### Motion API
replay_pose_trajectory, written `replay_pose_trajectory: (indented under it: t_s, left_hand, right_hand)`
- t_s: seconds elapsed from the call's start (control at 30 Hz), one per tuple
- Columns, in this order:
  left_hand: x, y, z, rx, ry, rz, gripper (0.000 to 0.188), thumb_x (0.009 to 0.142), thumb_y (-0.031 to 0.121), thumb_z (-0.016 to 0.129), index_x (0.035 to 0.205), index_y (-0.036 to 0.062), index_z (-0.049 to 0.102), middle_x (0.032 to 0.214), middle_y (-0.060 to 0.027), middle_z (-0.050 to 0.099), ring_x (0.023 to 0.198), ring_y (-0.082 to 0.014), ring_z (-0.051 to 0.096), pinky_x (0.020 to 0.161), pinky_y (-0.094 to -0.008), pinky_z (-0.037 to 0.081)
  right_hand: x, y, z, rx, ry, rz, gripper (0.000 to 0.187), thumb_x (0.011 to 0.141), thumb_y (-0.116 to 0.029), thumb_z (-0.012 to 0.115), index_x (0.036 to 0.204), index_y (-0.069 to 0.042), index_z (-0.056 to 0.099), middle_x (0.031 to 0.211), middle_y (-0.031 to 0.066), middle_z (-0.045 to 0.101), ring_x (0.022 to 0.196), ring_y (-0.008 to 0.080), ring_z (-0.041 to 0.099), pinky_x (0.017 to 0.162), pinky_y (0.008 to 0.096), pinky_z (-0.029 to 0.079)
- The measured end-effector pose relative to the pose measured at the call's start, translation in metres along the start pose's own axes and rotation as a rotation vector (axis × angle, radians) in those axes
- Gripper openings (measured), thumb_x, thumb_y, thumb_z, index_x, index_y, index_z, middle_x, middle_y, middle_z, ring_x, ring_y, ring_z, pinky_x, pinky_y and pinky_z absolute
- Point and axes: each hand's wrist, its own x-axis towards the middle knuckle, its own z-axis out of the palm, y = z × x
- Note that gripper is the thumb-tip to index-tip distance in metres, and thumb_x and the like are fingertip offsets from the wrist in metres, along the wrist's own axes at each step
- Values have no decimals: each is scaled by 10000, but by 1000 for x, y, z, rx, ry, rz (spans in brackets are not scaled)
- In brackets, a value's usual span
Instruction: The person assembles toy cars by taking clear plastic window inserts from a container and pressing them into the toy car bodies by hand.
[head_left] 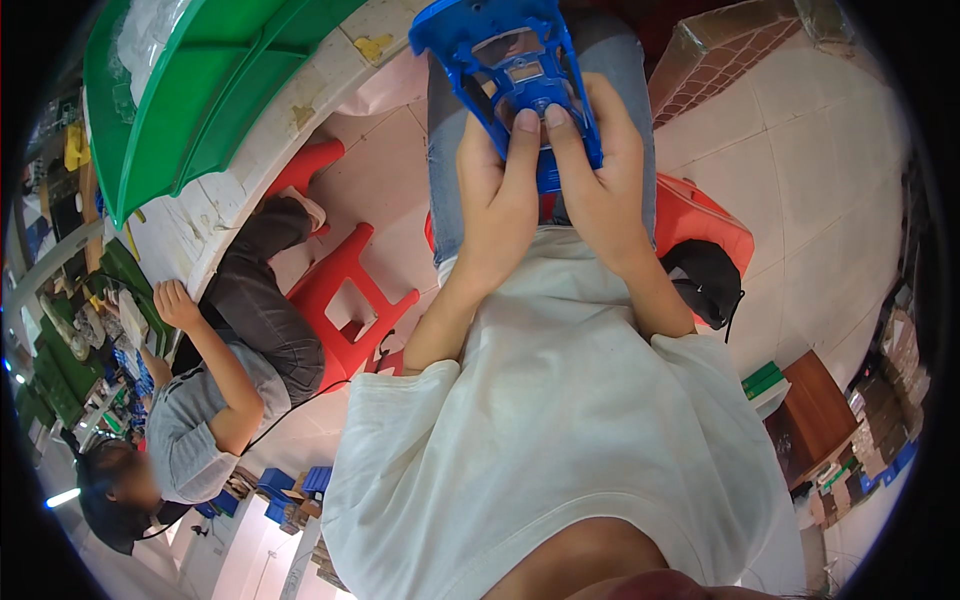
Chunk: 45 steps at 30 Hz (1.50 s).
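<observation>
A blue moulded plastic part [539,178], shaped like an open housing with a wide top and cut-out windows, is held above my lap near the upper edge of the head view. My left hand [497,185] grips its left side, and my right hand [606,165] grips its right side. Both thumbs press side by side on the inner face, close to the middle. The other fingers wrap behind the part and are mostly hidden. A small pale rectangular piece [525,72] shows inside the frame.
A big green plastic bin [215,110] rests on the worktable [190,220] at the left. Another person [205,400] sits there on a red stool [345,300]. By my right hip lie a red stool [715,215] and a black bag [705,280]. A wrapped carton [715,55] stands beyond.
</observation>
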Motion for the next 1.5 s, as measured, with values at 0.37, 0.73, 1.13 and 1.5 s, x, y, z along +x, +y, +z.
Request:
replay_pose_trajectory:
  t_s: [0.37, 0.73, 1.13, 1.5]
  left_hand:
    - [2, -5, 5, 108, -75, 121, 267, 868, 8, 380, 1132, -27, 408, 983, -97, 539, 898, -129, 502, 792, -242, 399]
    - [3, -9, 4, 84, -57, 123, 207, 878, 47, 407, 1072, 0, 461, 939, -66, 564, 834, -110, 528, 739, -225, 421]
    - [1, -9, 7, 66, -55, 151, 201, 876, 27, 413, 1069, -8, 459, 966, -74, 562, 852, -106, 530, 730, -217, 429]
    - [1, -3, 6, 143, 2, 149, 191, 867, 15, 410, 1048, -5, 465, 925, -66, 566, 829, -104, 531, 708, -215, 427]
  right_hand:
    - [3, 2, -11, -143, -53, 4, 102, 798, -57, 501, 858, 24, 517, 619, 94, 531, 510, 98, 476, 473, 231, 381]
    - [2, 4, -15, -74, -37, -4, 113, 778, -22, 520, 875, 35, 513, 680, 95, 583, 607, 95, 588, 541, 214, 428]
    - [0, 4, -16, -153, -53, -39, 60, 765, 3, 510, 803, 11, 465, 600, 69, 519, 504, 72, 486, 451, 214, 366]
    - [2, -1, -13, -90, -53, -24, 51, 756, 10, 503, 793, 16, 469, 613, 78, 519, 507, 69, 483, 464, 218, 381]
